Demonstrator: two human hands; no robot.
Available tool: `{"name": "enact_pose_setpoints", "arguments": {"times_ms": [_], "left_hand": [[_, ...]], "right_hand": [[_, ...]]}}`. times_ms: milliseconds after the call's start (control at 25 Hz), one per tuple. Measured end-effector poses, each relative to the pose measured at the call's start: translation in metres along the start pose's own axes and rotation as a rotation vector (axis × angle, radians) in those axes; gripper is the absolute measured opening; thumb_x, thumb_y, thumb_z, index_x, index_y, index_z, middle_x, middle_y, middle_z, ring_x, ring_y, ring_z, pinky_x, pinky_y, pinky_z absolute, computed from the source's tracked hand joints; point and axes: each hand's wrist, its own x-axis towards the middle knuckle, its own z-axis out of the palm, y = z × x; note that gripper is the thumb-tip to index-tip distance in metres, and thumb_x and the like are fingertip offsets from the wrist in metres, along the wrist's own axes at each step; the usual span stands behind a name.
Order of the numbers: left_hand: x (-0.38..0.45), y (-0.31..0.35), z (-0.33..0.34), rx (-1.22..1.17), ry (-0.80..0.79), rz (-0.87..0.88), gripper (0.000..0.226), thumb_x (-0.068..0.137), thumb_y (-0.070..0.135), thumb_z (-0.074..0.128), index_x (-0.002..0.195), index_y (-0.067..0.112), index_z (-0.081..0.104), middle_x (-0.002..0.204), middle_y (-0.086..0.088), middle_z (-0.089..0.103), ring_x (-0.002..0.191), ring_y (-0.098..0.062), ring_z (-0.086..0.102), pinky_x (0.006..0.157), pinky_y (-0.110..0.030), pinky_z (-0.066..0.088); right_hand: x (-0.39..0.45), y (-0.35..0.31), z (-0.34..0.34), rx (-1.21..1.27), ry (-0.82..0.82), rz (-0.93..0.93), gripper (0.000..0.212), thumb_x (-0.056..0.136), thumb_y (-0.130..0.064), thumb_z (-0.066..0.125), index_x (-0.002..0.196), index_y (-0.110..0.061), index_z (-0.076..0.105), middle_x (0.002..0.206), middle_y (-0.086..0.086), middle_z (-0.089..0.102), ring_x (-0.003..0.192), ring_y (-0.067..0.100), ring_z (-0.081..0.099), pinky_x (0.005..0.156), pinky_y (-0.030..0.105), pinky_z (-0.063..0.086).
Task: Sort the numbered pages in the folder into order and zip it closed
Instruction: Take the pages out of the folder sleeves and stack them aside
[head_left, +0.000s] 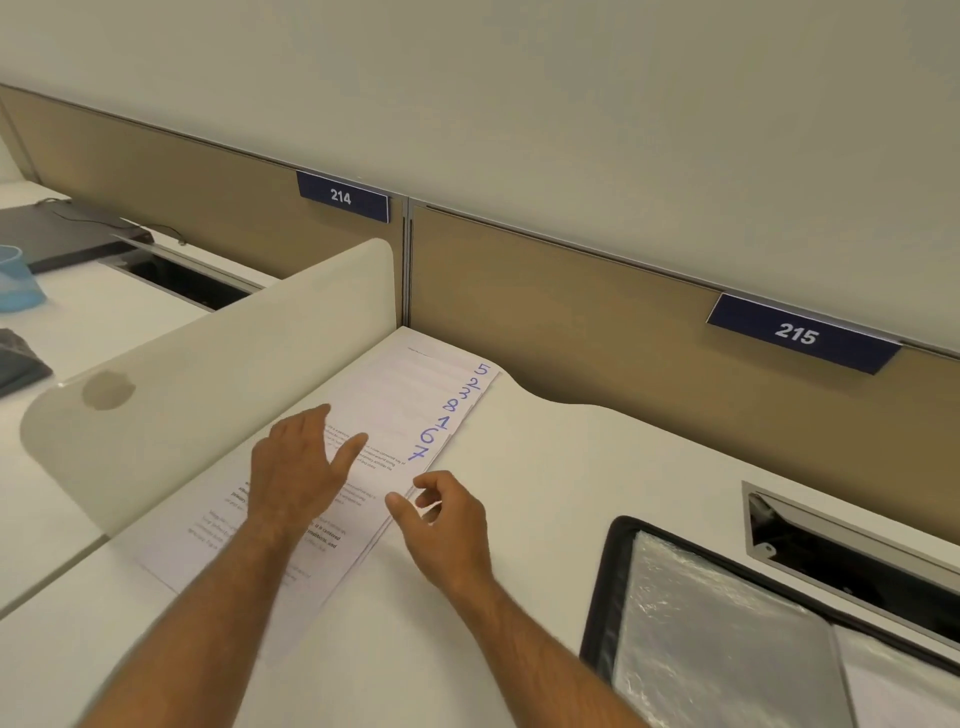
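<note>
Our left hand spread flat on fanned numbered pages by desk's left edge | right hand loosely curled, empty | zip folder lies open, front-right | risk: sliding skews fan, hides numbers

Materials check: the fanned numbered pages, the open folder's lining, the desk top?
Numbered pages: thin matte white paper, with printed text and blue handwritten numerals. Folder: black border, probably fabric; lining looks like clear glossy plastic, crinkled with glare. Desk top: smooth matte off-white, likely laminate.
</note>
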Motion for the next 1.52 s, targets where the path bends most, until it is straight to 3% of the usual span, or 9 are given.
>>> {"name": "enact_pose_setpoints", "arguments": {"times_ms": [120, 280, 440, 600, 920, 1160, 1400, 1520], "left_hand": [[-0.013, 0.030, -0.008, -0.042, -0.011, 0.085, 0.092, 0.086, 0.079, 0.026, 0.145, 0.011, 0.048, 0.146, -0.010, 0.053, 0.136, -0.030, 0.045, 0.110, -0.051, 0.037], [-0.035, 0.077, -0.017, -0.025, -0.098, 0.157, 0.104, 0.078, 0.087, 0.007, 0.157, 0.023, 0.026, 0.165, 0.001, 0.023, 0.153, -0.020, 0.015, 0.122, -0.050, 0.014], [-0.062, 0.124, -0.021, 0.016, -0.135, 0.257, 0.107, 0.074, 0.090, -0.001, 0.160, 0.028, 0.008, 0.168, 0.005, 0.003, 0.155, -0.019, 0.001, 0.123, -0.051, 0.003], [-0.094, 0.172, -0.014, 0.009, -0.158, 0.343, 0.110, 0.070, 0.093, -0.003, 0.159, 0.029, -0.002, 0.166, 0.005, -0.008, 0.154, -0.018, -0.006, 0.121, -0.052, -0.004], [-0.173, 0.255, 0.020, 0.001, -0.259, 0.547, 0.114, 0.064, 0.098, -0.013, 0.156, 0.031, -0.018, 0.162, 0.007, -0.023, 0.152, -0.018, -0.019, 0.119, -0.050, -0.013], [-0.225, 0.305, 0.043, 0.001, -0.325, 0.652, 0.115, 0.065, 0.098, -0.011, 0.158, 0.030, -0.012, 0.162, 0.007, -0.022, 0.151, -0.017, -0.020, 0.115, -0.046, -0.019], [-0.269, 0.325, 0.077, 0.014, -0.477, 0.712, 0.105, 0.080, 0.094, 0.015, 0.158, 0.024, 0.023, 0.164, -0.001, 0.013, 0.150, -0.026, 0.008, 0.118, -0.059, 0.004], [-0.285, 0.323, 0.090, 0.026, -0.463, 0.714, 0.111, 0.069, 0.099, -0.003, 0.156, 0.028, -0.007, 0.163, 0.004, -0.012, 0.152, -0.025, -0.008, 0.119, -0.057, -0.008]], "right_hand": [[-0.015, 0.004, -0.029, -0.227, 0.006, -0.131, 0.061, 0.089, -0.061, 0.059, 0.138, -0.025, 0.051, 0.131, -0.010, 0.058, 0.122, 0.010, 0.051, 0.103, 0.028, 0.043], [-0.038, 0.016, -0.073, -0.479, 0.004, -0.185, 0.086, 0.090, -0.075, 0.035, 0.159, -0.025, 0.017, 0.166, -0.006, 0.017, 0.153, 0.016, 0.016, 0.123, 0.036, 0.014], [-0.059, 0.028, -0.115, -0.636, 0.056, -0.181, 0.098, 0.079, -0.087, 0.007, 0.156, -0.032, -0.018, 0.164, -0.008, -0.023, 0.151, 0.015, -0.022, 0.124, 0.044, -0.010], [-0.084, 0.042, -0.168, -0.719, 0.102, -0.137, 0.096, 0.073, -0.090, -0.004, 0.144, -0.035, -0.037, 0.159, -0.007, -0.035, 0.147, 0.016, -0.033, 0.123, 0.048, -0.014], [-0.149, 0.116, -0.257, -0.811, 0.202, 0.059, 0.098, 0.071, -0.093, -0.009, 0.146, -0.035, -0.035, 0.157, -0.007, -0.039, 0.147, 0.018, -0.034, 0.121, 0.051, -0.018], [-0.207, 0.177, -0.324, -0.847, 0.237, 0.241, 0.099, 0.066, -0.091, -0.018, 0.143, -0.032, -0.037, 0.153, -0.007, -0.041, 0.148, 0.020, -0.031, 0.120, 0.049, -0.019], [-0.256, 0.226, -0.369, -0.847, 0.257, 0.403, 0.109, 0.057, -0.090, -0.028, 0.149, -0.033, -0.026, 0.159, -0.004, -0.032, 0.153, 0.024, -0.019, 0.119, 0.049, -0.019], [-0.276, 0.246, -0.384, -0.853, 0.250, 0.461, 0.110, 0.055, -0.089, -0.032, 0.150, -0.033, -0.026, 0.156, -0.004, -0.035, 0.153, 0.023, -0.019, 0.121, 0.050, -0.015]]}}
